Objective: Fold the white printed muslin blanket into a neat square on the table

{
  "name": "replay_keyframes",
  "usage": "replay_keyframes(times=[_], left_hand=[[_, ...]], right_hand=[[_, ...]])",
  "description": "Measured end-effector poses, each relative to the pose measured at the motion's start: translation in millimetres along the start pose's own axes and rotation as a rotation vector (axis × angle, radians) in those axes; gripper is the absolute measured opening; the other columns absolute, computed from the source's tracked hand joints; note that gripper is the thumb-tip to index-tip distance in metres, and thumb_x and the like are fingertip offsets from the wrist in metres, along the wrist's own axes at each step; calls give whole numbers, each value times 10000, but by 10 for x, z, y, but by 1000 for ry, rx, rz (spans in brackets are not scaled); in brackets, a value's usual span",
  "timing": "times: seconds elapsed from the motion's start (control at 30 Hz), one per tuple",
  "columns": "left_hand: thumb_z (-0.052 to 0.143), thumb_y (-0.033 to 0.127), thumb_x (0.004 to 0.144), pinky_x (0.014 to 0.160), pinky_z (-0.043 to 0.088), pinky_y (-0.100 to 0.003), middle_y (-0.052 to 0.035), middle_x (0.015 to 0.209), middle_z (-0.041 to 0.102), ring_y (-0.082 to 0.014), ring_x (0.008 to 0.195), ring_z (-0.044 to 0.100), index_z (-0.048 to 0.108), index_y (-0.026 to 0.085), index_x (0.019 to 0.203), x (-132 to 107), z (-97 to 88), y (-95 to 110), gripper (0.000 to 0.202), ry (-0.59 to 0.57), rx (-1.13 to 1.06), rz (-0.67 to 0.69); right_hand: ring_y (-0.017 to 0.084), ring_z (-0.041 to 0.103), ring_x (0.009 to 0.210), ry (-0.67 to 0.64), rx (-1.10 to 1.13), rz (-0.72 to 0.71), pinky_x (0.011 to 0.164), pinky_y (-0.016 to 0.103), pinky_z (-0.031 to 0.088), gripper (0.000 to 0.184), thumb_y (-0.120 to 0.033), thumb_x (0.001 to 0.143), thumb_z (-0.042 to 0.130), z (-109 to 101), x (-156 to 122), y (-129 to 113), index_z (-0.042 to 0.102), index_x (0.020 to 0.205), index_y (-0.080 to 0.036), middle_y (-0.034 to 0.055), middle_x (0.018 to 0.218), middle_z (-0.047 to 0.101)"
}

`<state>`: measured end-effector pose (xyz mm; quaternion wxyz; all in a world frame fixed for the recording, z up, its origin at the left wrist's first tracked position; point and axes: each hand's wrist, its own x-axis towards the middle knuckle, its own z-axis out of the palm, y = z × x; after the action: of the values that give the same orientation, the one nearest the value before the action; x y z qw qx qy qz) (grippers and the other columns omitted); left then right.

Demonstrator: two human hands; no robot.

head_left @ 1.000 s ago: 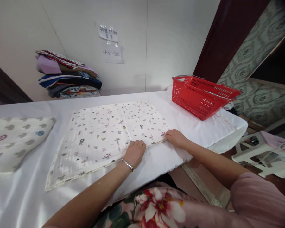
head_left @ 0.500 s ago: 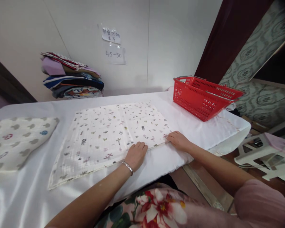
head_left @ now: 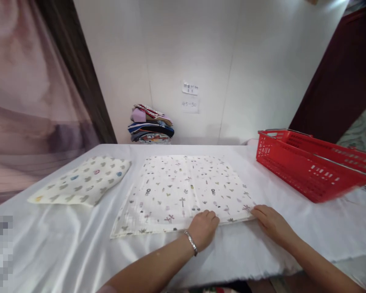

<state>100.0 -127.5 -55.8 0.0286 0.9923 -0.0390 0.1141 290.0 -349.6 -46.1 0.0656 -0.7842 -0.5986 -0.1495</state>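
Observation:
A white muslin cloth (head_left: 173, 191) with small palm, plant and bird prints lies flat and folded in layers in the head view. My left hand (head_left: 203, 228), with a silver bracelet at the wrist, is closed over the cloth's near edge, right of its middle. At the near right corner, my right hand (head_left: 271, 223) pinches the same edge, its fingertips on the fabric. Parts of the fingers of both hands are hidden from above. To the left lies another cream cloth (head_left: 87, 181) with grey mushroom-like prints, apart from both hands.
A red plastic basket (head_left: 299, 171) with metal handles stands on the right of the white-covered table (head_left: 232, 260). Against the back wall sits a stack of folded fabrics (head_left: 151, 127). Handwritten paper signs (head_left: 190, 104) hang above. A pink curtain (head_left: 33, 89) borders the left side.
The camera has turned left and up, so things appear farther right and lower. Both hands stay at the cloth's near edge, which looks unchanged.

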Motion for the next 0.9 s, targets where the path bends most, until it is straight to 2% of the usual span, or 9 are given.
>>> replay_keyframes(times=[0.2,0.47,0.6,0.73,0.83,0.9], left_hand=[[469,102,789,673,422,-322,-56,903,543,-194,831,474,497,149,883,-20,1,29,109,-46,31,37],[480,124,753,696,418,-345,-77,936,532,-207,868,470,491,141,902,-25,-25,73,150,-69,14,-1],[495,142,744,702,415,-340,-75,937,535,-206,870,470,492,146,903,-29,-13,47,159,-75,-6,4],[505,154,745,680,413,-325,-67,930,543,-202,851,476,486,146,923,-22,-35,-8,180,-82,1,61],[507,159,750,648,402,-309,-61,913,544,-195,831,478,482,145,908,-10,-55,-47,161,-71,14,129],[524,175,745,637,394,-302,-63,911,542,-193,828,475,480,146,890,-10,-54,-63,154,-55,14,163]], right_hand=[[203,565,865,-118,60,14,743,339,469,322,-82,770,385,67,-42,6,614,954,-213,74,968,609],[199,593,912,-106,77,50,799,335,494,344,-113,765,399,182,-133,184,633,975,-252,52,1006,626],[214,602,941,-64,97,88,816,336,501,305,-201,785,427,248,-225,258,642,997,-251,56,1034,635],[228,577,986,-151,224,204,866,358,472,326,-192,765,424,100,-159,195,641,1003,-242,64,1054,623],[211,563,991,-263,427,256,875,341,455,329,-173,779,389,-109,41,70,629,992,-245,53,1047,614],[209,552,998,-281,537,268,871,338,453,304,-215,813,381,-176,220,-20,616,1003,-244,55,1058,605]])
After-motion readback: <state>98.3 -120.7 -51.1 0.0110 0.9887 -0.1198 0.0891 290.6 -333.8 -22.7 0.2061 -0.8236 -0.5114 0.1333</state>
